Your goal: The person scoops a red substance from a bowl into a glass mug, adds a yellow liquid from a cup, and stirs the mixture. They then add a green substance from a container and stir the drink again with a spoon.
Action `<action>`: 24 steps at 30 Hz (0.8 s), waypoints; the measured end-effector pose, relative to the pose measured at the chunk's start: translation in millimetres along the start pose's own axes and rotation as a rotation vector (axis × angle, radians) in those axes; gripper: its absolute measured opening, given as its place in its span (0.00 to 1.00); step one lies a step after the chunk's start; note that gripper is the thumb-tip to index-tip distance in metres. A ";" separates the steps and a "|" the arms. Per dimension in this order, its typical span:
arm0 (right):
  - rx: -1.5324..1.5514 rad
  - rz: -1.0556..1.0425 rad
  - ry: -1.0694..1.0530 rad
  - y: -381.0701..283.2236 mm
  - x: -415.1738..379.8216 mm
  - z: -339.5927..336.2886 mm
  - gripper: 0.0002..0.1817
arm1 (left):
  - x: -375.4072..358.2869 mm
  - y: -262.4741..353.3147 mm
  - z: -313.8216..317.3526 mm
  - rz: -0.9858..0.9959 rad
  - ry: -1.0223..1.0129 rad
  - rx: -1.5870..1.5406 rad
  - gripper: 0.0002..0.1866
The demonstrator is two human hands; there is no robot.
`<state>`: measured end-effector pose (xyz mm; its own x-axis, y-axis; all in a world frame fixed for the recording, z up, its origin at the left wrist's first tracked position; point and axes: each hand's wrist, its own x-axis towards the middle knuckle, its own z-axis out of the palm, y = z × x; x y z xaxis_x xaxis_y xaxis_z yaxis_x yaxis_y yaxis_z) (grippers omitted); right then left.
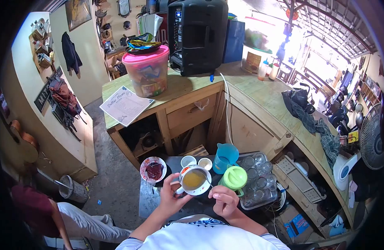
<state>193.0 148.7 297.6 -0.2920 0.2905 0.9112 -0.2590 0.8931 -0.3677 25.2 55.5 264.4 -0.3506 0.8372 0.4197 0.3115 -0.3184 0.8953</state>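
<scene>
My left hand is wrapped round a white cup with red markings, gripping it on the handle side. Yellow-brown liquid is inside. My right hand is closed, pinching the thin handle of a spoon that dips into the cup; its bowl is hidden. Just beyond the cup stand two small pale cups. A green-lidded pitcher is close to my right hand, with a blue pitcher behind it. Left of the cup, a bowl holds a dark red packet.
A tray of upturned glasses sits at the right of the dark table. The wooden counter ahead carries a pink-lidded tub, a menu sheet and a black speaker. Another person is at lower left.
</scene>
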 end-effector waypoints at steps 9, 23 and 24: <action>0.333 0.388 0.144 -2.8 -25.0 10.8 0.10 | 0.2 -0.4 2.1 -0.046 -0.010 0.009 0.43; 0.467 0.634 0.374 11.1 -39.3 10.5 0.10 | -9.4 -24.4 -1.7 -0.302 0.091 0.109 0.43; 0.467 0.634 0.374 14.5 -44.4 9.9 0.10 | -9.7 -25.1 -4.0 -0.371 0.114 0.137 0.44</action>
<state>193.1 145.4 250.0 -0.2091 0.8521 0.4799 -0.5246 0.3164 -0.7904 17.2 53.7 238.5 -0.5545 0.8270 0.0931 0.2573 0.0639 0.9642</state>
